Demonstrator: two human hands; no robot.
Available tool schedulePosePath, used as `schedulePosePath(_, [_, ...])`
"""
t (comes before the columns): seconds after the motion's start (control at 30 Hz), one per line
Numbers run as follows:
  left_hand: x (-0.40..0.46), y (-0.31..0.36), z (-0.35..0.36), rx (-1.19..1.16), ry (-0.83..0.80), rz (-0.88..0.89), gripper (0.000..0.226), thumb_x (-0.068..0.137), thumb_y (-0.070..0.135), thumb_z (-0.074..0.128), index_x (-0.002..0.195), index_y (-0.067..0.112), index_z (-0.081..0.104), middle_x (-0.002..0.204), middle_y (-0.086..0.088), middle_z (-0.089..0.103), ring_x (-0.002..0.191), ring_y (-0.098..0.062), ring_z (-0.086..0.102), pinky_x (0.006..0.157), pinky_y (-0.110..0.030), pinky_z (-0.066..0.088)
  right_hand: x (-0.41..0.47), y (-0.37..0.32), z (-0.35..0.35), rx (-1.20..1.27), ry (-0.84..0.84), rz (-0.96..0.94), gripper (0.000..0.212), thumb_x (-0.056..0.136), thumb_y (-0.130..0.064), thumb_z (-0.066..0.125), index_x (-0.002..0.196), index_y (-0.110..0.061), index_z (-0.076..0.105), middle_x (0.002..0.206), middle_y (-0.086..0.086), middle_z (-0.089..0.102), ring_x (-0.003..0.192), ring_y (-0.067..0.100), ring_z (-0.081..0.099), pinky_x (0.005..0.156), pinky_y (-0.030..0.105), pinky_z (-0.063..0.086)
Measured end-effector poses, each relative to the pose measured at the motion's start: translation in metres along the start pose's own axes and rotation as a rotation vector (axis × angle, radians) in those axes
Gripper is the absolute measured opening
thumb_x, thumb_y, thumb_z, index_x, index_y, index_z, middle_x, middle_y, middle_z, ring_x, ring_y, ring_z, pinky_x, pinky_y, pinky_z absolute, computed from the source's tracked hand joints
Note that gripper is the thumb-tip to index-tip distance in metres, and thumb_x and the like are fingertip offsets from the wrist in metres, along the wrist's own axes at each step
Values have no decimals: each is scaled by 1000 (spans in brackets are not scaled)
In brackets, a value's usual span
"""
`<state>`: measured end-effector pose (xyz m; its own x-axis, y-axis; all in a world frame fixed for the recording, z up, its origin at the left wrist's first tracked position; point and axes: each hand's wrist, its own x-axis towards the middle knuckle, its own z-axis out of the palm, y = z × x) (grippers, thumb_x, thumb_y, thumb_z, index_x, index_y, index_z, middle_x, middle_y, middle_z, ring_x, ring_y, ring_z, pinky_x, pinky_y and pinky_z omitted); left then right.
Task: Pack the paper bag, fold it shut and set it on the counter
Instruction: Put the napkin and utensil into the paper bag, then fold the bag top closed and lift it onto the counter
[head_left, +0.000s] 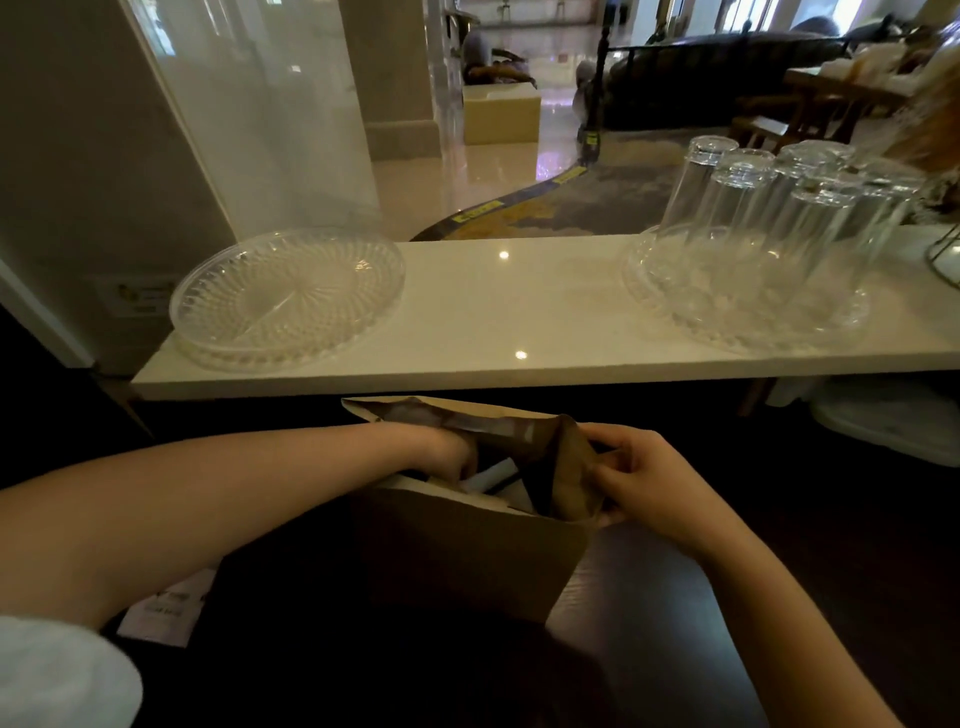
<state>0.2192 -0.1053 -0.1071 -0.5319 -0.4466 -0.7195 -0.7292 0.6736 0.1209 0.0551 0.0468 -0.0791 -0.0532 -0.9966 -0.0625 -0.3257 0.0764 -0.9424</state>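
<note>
white surface (519, 312) bare mid-span. paper bag (457, 551) sat below its edge. left hand (447, 452) reached inside, fingers hidden, grip unclear. right hand (644, 483) pinched rim. risk: rim tearing if pulled.

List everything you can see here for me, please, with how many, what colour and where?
paper bag: one, brown, open, below the counter's near edge, between the hands
white items: count unclear, inside the bag
counter: one, white, across the middle
empty tray: one, clear, counter's left end
tray of glasses: one, clear, counter's right end
glasses: several, clear, upside down on that tray
printed paper: one, white, under the left forearm
left hand: reaching into the bag
right hand: pinching the bag's right rim
</note>
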Motion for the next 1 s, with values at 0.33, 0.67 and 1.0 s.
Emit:
schedulePosePath(0.33, [-54, -16, -27, -155, 206, 176, 46, 82, 25, 65, 126, 19, 53, 123, 3, 64, 110, -11, 59, 92, -25, 46, 7, 3, -2, 74, 22, 32, 38, 86, -3, 50, 113, -28, 60, 83, 12, 74, 76, 21, 72, 66, 38, 61])
schedulePosePath(0.67, [-107, -67, 106, -1448, 1415, 242, 56, 68, 72, 52, 106, 31, 60, 107, 4, 66, 108, -14, 62, 88, -22, 52, -1, 15, 10, 232, 206, -42, 30, 87, -30, 49, 114, -22, 60, 94, 7, 72, 83, 17, 70, 65, 27, 59])
schedulePosePath(1.0, [-75, -46, 148, -1175, 994, -96, 43, 76, 10, 70, 115, 19, 56, 102, 15, 57, 104, -7, 50, 93, -28, 41, -34, 69, 48, 165, 172, -45, 37, 74, 4, 66, 84, -32, 66, 97, -9, 71, 94, 8, 65, 82, 17, 52])
